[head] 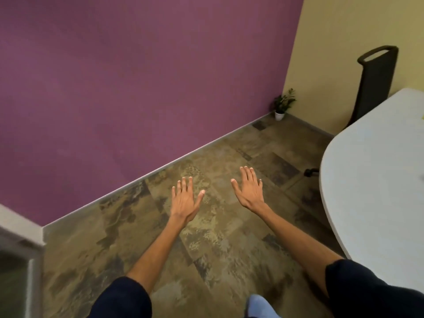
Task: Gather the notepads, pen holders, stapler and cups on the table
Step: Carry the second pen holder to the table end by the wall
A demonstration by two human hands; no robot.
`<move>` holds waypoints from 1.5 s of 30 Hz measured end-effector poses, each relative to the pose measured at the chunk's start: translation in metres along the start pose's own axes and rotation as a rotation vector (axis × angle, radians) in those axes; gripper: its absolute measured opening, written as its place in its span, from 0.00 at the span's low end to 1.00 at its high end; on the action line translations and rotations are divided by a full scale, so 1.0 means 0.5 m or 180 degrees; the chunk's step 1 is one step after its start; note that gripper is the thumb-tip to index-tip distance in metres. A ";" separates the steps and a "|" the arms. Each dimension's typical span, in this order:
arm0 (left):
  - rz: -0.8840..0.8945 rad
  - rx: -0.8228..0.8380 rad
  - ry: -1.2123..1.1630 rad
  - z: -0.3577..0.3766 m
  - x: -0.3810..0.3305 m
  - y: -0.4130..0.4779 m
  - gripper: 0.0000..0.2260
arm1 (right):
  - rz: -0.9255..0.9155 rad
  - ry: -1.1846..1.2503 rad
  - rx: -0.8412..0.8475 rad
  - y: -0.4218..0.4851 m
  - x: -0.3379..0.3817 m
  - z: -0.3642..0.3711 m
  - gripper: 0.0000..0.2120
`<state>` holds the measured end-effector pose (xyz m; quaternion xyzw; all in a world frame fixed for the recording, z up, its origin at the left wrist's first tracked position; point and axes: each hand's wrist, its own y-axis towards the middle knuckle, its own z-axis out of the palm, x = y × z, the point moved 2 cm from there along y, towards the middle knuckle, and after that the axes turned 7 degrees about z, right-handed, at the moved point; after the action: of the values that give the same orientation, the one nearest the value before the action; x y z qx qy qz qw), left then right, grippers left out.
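Light was soft, even and fairly dim, with faint shadows. The near-left corner was smeared by blur, and wide-angle distortion tilted the walls.

Wall (114,88): flat purple, no pattern. Adjoining wall (332,42): pale yellow. Skirting strip (160,167): whitish. Floor (206,237): mottled patchwork of olive, tan and brown, with darker grey rectangles scattered in. Table (378,180): plain white, greyish in shade; one small yellow fleck (421,117) at the right edge. Chair (376,83): black. Plant (284,102): green leaves, white pot (279,115). Sleeves (124,299): dark navy. Item at bottom edge (259,306): light blue, kind unclear.
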<state>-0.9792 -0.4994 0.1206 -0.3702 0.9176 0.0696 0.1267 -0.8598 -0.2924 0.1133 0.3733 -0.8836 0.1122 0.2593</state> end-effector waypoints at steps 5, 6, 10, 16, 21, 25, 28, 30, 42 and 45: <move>0.0443 0.0213 0.0151 0.051 -0.051 0.163 0.40 | 0.0433 -0.0002 0.0066 0.124 -0.069 -0.005 0.35; 0.0530 0.0259 0.0198 0.060 -0.066 0.202 0.40 | 0.0500 0.0002 0.0056 0.157 -0.083 -0.010 0.35; 0.0827 0.0461 0.0258 0.083 -0.127 0.366 0.39 | 0.0771 0.0090 0.0101 0.302 -0.138 -0.047 0.33; 0.1068 0.0484 0.0216 0.092 -0.242 0.633 0.40 | 0.0942 0.0053 -0.0154 0.498 -0.247 -0.165 0.32; 0.1570 0.0462 0.0267 0.132 -0.380 0.772 0.42 | 0.1320 0.0006 -0.0413 0.572 -0.373 -0.259 0.33; 0.1949 0.0581 0.0241 0.173 -0.510 0.857 0.41 | 0.1705 -0.0008 -0.0566 0.603 -0.486 -0.316 0.35; 0.2284 0.0697 0.0166 0.220 -0.612 0.913 0.40 | 0.1975 0.0052 -0.0724 0.611 -0.570 -0.349 0.35; 0.2511 0.0778 0.0187 0.247 -0.686 0.949 0.39 | 0.2119 0.0009 -0.0833 0.616 -0.623 -0.374 0.34; 0.3582 0.1082 0.0201 0.370 -1.017 1.219 0.38 | 0.3047 0.0027 -0.1652 0.701 -0.865 -0.514 0.29; 0.3738 0.1121 0.0231 0.399 -1.087 1.272 0.38 | 0.3319 0.0149 -0.1919 0.690 -0.898 -0.531 0.28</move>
<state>-1.0093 0.3598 0.1055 0.2216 0.9698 -0.0375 0.0951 -0.7448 0.3218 0.0915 -0.2017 -0.9371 -0.0226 0.2839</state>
